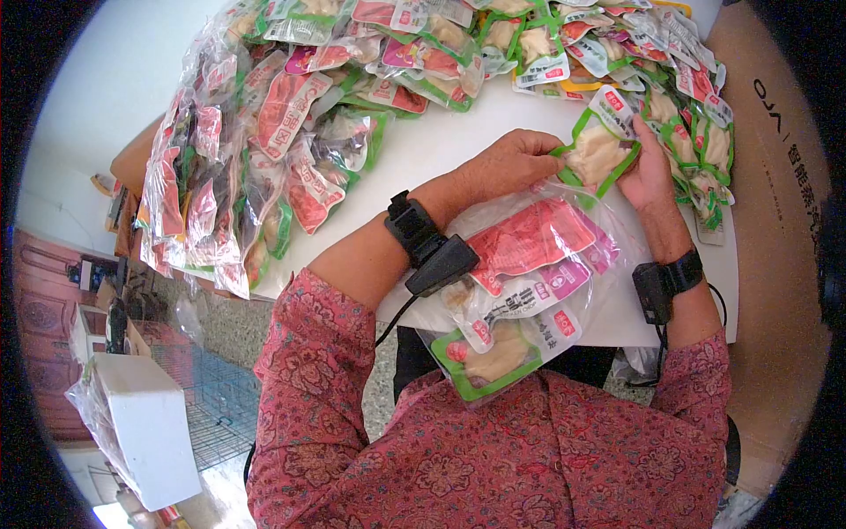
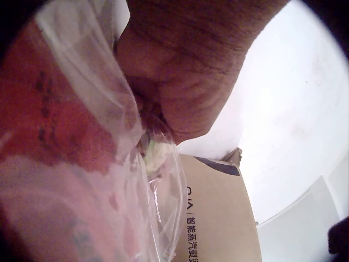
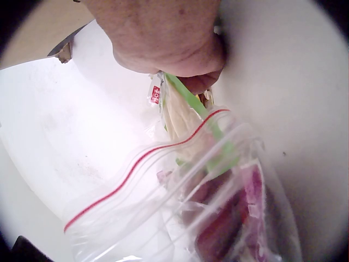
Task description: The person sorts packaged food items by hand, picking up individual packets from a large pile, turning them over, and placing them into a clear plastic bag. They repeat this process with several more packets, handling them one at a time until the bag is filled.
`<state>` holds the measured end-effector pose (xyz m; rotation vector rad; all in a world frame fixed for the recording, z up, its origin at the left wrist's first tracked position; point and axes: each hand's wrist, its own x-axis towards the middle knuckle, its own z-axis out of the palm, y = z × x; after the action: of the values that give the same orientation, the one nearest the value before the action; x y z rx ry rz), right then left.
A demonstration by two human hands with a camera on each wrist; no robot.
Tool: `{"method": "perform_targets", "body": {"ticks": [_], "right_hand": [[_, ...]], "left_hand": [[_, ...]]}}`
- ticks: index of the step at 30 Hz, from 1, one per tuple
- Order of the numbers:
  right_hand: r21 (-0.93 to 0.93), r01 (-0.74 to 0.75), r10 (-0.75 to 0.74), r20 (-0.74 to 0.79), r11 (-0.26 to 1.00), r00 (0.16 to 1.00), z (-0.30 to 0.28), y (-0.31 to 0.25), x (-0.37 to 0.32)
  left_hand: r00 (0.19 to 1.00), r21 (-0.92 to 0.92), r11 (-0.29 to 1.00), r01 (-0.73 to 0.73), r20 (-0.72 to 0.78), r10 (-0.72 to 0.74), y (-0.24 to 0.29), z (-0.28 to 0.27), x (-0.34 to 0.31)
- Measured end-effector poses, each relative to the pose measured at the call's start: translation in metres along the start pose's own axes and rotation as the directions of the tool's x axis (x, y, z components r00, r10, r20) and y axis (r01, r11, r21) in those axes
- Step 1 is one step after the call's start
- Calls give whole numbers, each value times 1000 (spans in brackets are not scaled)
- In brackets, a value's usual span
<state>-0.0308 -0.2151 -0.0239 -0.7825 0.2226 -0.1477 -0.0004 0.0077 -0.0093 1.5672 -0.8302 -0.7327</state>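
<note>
Between both hands, just beyond the opening of a clear zip bag, is a green-edged food packet with pale contents. My left hand pinches its left edge with curled fingers. On the other side, my right hand grips it, thumb over the front and the other fingers hidden behind. Inside the zip bag are several packets, among them a red packet and another green-edged packet. In the right wrist view, the bag's red zip line crosses in front of the held packet.
Piles of packets cover the left and far sides of the white table, with more green-edged packets at the right. A large cardboard box stands along the right edge. A white foam box is at the lower left, beside a wire cage.
</note>
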Motion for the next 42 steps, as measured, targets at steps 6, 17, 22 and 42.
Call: {"method": "perform_targets", "body": {"ticks": [6, 17, 22, 42], "right_hand": [[-6, 8, -8, 3, 1000, 1000, 1, 0, -1], [-8, 47, -47, -9, 999, 999, -1, 1, 1], [6, 39, -39, -21, 999, 999, 1, 0, 0], [16, 28, -28, 6, 999, 1000, 2, 0, 0]], "left_hand": [[997, -47, 996, -79, -25, 78, -7, 3, 4], [999, -5, 999, -54, -10, 54, 0, 2, 0], [998, -12, 998, -61, 12, 61, -2, 2, 1], [994, -60, 992, -113, -15, 113, -11, 1, 6]]}}
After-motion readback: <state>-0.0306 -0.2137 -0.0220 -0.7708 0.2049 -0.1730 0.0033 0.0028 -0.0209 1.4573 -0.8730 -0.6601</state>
